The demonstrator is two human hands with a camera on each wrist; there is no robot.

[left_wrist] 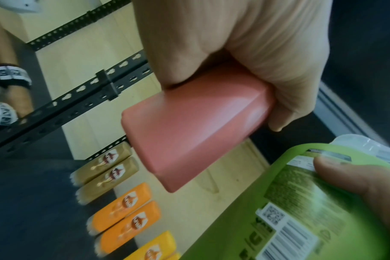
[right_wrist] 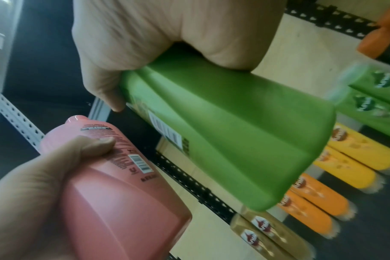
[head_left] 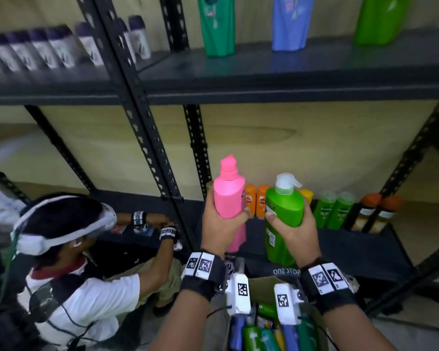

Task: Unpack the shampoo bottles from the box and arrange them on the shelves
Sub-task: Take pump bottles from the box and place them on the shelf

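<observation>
My left hand [head_left: 221,224] grips a pink pump bottle [head_left: 230,198] upright around its middle, in front of the lower shelf [head_left: 352,247]. The same pink bottle [left_wrist: 189,130] fills the left wrist view, its base pointing away. My right hand [head_left: 294,229] grips a green pump bottle [head_left: 284,211] with a white pump, just right of the pink one; the green bottle [right_wrist: 223,133] shows base-first in the right wrist view. Below my wrists the cardboard box [head_left: 264,290] holds several more bottles [head_left: 261,335].
Small orange, yellow and green bottles [head_left: 332,211] line the back of the lower shelf. The upper shelf [head_left: 289,69] carries tall green and blue bottles and, to the left, a row of white ones. A person [head_left: 69,249] crouches at the left, hands in the neighbouring bay. Black slotted uprights [head_left: 142,138] divide the bays.
</observation>
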